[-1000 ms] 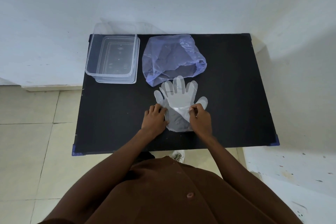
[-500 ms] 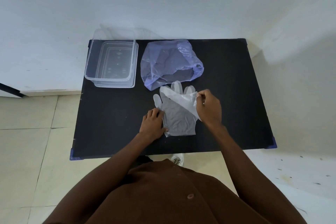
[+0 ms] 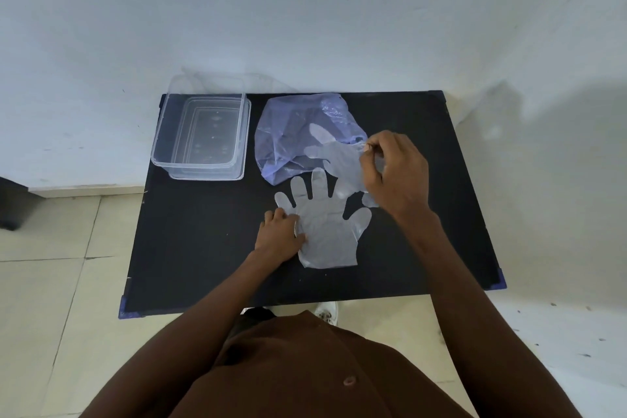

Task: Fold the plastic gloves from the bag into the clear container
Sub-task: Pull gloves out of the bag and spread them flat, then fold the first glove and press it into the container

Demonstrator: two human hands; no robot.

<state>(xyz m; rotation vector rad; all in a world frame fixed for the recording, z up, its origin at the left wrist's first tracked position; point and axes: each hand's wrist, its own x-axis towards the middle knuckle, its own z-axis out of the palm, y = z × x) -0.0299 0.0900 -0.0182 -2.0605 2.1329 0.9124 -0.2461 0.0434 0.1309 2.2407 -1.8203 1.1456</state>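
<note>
One clear plastic glove (image 3: pixel 327 231) lies flat on the black table (image 3: pixel 203 241), fingers pointing away from me. My left hand (image 3: pixel 280 237) presses on its left edge near the thumb. My right hand (image 3: pixel 395 173) pinches a second clear glove (image 3: pixel 339 159) by its cuff and holds it lifted over the first glove and the bag's front edge. The crumpled bluish plastic bag (image 3: pixel 295 132) lies at the table's back middle. The clear container (image 3: pixel 203 134) stands at the back left with nothing in it.
A white wall runs right behind the table. Tiled floor lies to the left and in front. The table's front edge (image 3: pixel 305 302) is close to my body, with a shoe (image 3: pixel 327 312) showing below it.
My right hand has peeled the top glove off the lower one and raised it up and to the right. My left hand stayed on the lower glove, which now lies spread flat.
</note>
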